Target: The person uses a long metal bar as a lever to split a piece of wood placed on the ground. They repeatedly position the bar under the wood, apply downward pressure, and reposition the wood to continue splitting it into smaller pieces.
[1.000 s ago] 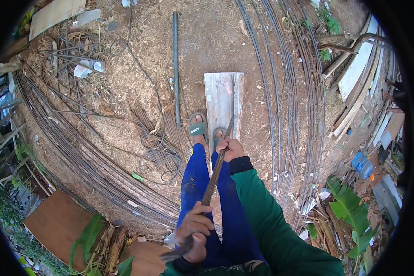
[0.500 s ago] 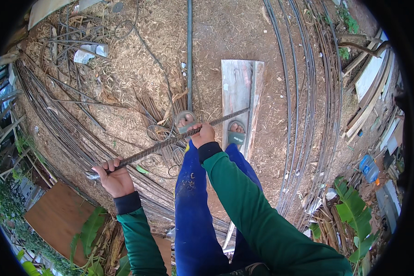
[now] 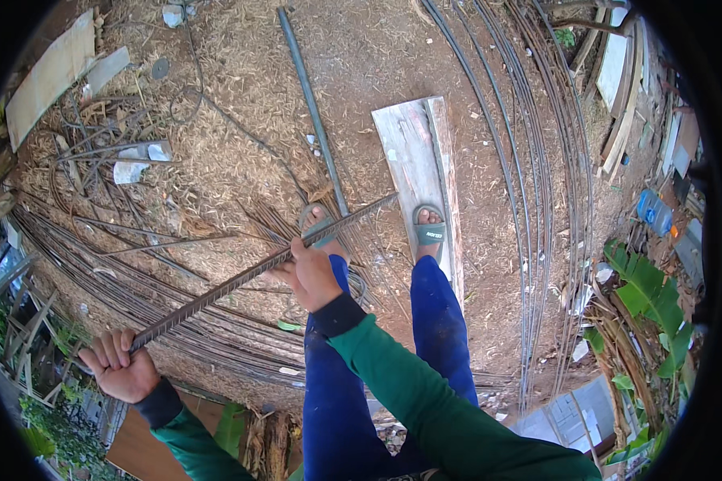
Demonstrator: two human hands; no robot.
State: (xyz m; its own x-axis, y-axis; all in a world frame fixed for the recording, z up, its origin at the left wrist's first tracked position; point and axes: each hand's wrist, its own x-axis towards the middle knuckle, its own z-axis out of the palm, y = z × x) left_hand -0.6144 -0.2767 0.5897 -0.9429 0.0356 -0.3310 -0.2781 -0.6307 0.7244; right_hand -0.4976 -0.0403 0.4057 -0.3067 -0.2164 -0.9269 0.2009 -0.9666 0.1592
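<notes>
A long ribbed steel bar [image 3: 241, 276] slants from lower left up to the wooden plank, its far end over the plank's left edge. My left hand [image 3: 124, 370] is closed around the bar's near left end, fingers curled over it. Farther along, my right hand [image 3: 311, 276] holds the bar near its middle, in a looser grip with some fingers partly hidden. My sandalled right foot [image 3: 430, 224] stands on the weathered plank [image 3: 413, 148]. The left foot [image 3: 317, 220] is on the ground behind the bar, partly covered by it.
Long thin rods [image 3: 537, 160] run along the right, and more rods [image 3: 96, 256] curve across the left. A dark pipe [image 3: 309, 96] lies ahead. Tangled metal scrap [image 3: 96, 152] sits at far left. A blue plastic bottle [image 3: 655, 212] and banana leaves [image 3: 650, 289] are at right.
Both hands have moved left and nearer with the bar, drawing its far end back from the plank's right side to its left edge. My view has also turned.
</notes>
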